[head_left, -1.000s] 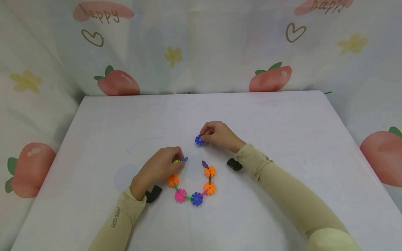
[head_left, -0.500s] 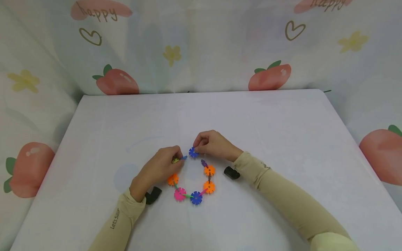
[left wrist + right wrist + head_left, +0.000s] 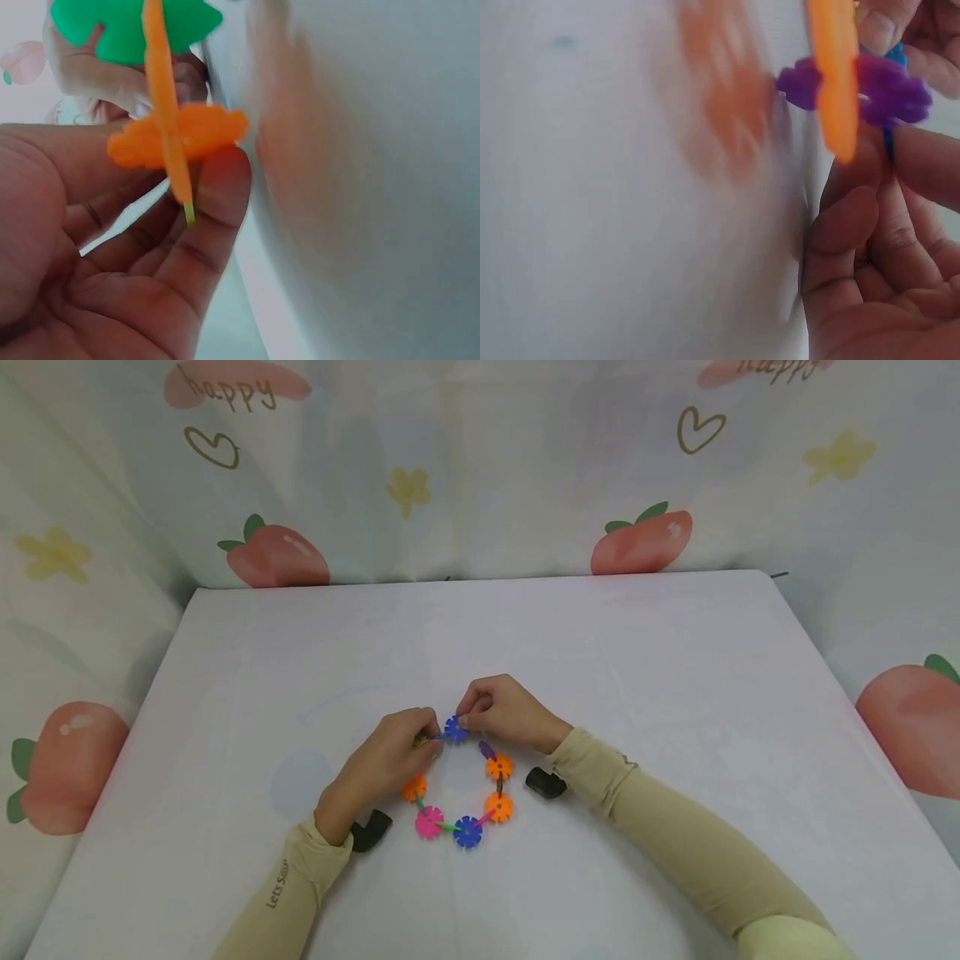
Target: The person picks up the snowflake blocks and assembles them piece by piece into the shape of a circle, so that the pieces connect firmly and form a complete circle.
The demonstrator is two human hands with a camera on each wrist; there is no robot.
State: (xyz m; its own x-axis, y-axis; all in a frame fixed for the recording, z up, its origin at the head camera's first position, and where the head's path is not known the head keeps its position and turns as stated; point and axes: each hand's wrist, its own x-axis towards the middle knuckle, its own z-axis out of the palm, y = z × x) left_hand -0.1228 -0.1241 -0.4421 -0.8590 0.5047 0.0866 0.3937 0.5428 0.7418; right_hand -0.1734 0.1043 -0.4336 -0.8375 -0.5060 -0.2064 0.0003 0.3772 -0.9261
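Plastic snowflake discs, slotted together edge to edge, form a curved chain on the white table. My left hand point(image 3: 386, 752) pinches its left end, where a yellow disc point(image 3: 422, 741) peeks out and a light blue disc point(image 3: 441, 737) juts to the right. Between thumb and fingertips, my right hand point(image 3: 506, 714) holds a dark blue disc point(image 3: 453, 729) right at the light blue one. Near it stands the chain's other end, a purple disc point(image 3: 487, 750) joined to an orange disc point(image 3: 499, 767). Nearer me lie a pink disc point(image 3: 429, 822) and another blue disc point(image 3: 468, 832).
A black device point(image 3: 371, 831) sits at my left wrist and another black device point(image 3: 546, 782) at my right. The white table point(image 3: 637, 652) reaches back to a printed curtain point(image 3: 510, 468) with peach and flower pictures.
My right hand has come toward me and left, bringing the dark blue disc to the light blue disc by my left hand. The left hand has barely moved.
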